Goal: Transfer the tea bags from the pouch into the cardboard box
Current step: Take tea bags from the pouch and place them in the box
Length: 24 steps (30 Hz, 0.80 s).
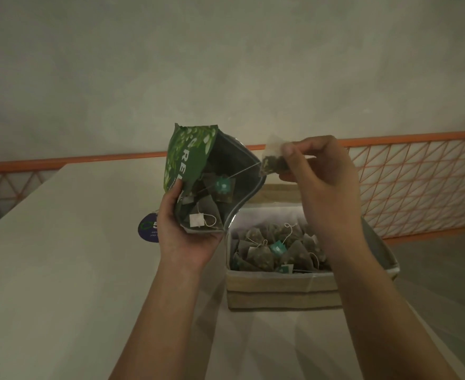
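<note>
My left hand (187, 237) grips the bottom of an open green pouch (190, 157), held upright above the table with its mouth turned toward me. Several tea bags (206, 212) lie inside it. My right hand (321, 171) pinches one pyramid tea bag (272, 160) just right of the pouch mouth, above the back of the cardboard box (280, 294). Its string runs back into the pouch to a teal tag (222, 185). The box stands open on the table under my right forearm, and several tea bags (269, 250) fill it.
The white table (61, 270) stretches left and toward me. A round dark blue sticker (147, 229) lies on it behind my left hand. An orange mesh railing (417, 182) runs behind the table, in front of a plain wall.
</note>
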Tool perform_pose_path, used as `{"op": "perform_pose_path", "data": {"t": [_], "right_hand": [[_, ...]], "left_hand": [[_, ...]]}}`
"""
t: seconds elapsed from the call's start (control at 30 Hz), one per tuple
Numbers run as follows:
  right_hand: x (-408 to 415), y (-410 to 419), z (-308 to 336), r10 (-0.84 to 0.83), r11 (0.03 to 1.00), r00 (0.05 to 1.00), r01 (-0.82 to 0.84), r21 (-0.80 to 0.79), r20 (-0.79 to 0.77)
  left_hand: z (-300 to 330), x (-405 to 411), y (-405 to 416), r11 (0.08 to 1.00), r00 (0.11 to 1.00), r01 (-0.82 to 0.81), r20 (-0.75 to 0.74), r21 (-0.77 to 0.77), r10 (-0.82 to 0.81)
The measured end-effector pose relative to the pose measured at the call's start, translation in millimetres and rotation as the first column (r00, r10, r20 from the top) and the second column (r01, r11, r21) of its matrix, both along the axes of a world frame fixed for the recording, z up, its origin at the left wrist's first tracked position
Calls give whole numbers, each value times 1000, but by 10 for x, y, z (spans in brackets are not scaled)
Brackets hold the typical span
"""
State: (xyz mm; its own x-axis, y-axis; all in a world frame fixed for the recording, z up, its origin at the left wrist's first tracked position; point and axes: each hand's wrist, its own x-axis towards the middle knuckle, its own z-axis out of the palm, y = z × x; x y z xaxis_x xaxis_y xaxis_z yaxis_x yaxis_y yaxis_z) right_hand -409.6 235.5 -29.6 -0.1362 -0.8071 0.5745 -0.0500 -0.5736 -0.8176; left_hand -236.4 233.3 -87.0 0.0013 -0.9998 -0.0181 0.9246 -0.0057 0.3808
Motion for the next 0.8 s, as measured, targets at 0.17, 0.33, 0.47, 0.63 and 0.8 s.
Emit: {"op": "perform_pose_path", "data": {"t": [0.17,0.33,0.47,0.63,0.8], "right_hand": [[-68,127,-29,12,990,976,18,-137,218],[-128,127,-136,-57,985,973,92,-148,225],[-162,6,-384,-138,982,978,156,108,-156],[-103,18,-576,-125,965,868,218,142,-481],[115,136,-526,-295,955,853,276,-108,-431]], "left_hand": [[-15,-13,32,999,1000,26,18,-25,-25],[-18,-5,37,999,1000,20,-8,-26,-20],[-23,-5,44,1000,1000,19,-7,-24,-19],[-26,-21,31,1000,1000,23,-12,-10,-24],[-54,-11,15,1000,1000,9,-7,-5,-9]]}}
